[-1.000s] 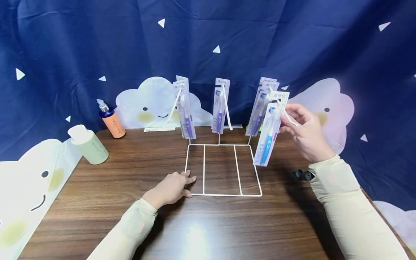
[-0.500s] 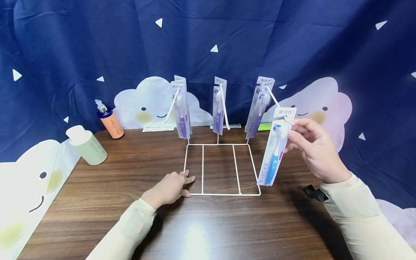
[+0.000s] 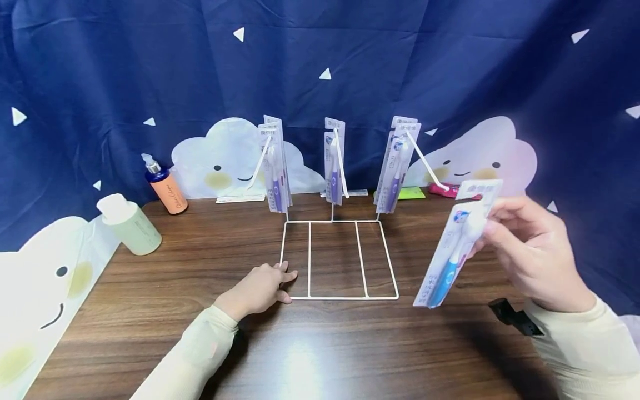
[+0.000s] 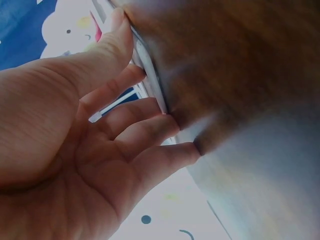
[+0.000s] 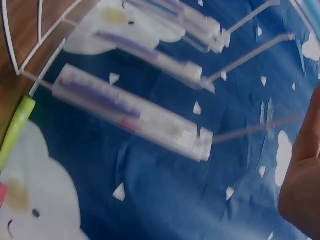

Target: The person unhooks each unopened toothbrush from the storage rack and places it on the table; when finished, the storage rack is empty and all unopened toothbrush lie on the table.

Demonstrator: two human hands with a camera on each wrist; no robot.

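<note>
Toothbrush pack point(image 3: 452, 253) lifted off hook (right hand point(image 3: 535, 253)) — left hand point(image 3: 260, 289) steadying rack point(image 3: 340, 261)

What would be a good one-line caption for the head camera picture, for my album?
Right hand holds a packaged blue toothbrush beside a white wire rack hung with toothbrush packs, while the left hand rests on the rack's base.

White wire rack point(image 3: 340, 260); blue toothbrush pack point(image 3: 452, 250); brown woodgrain table point(image 3: 350, 344); navy backdrop point(image 3: 150, 66), white triangles.

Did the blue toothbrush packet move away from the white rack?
Yes. The right hand has carried the blue toothbrush packet off the rack's right hook, down and rightward, past the white rack base's right edge.
</note>
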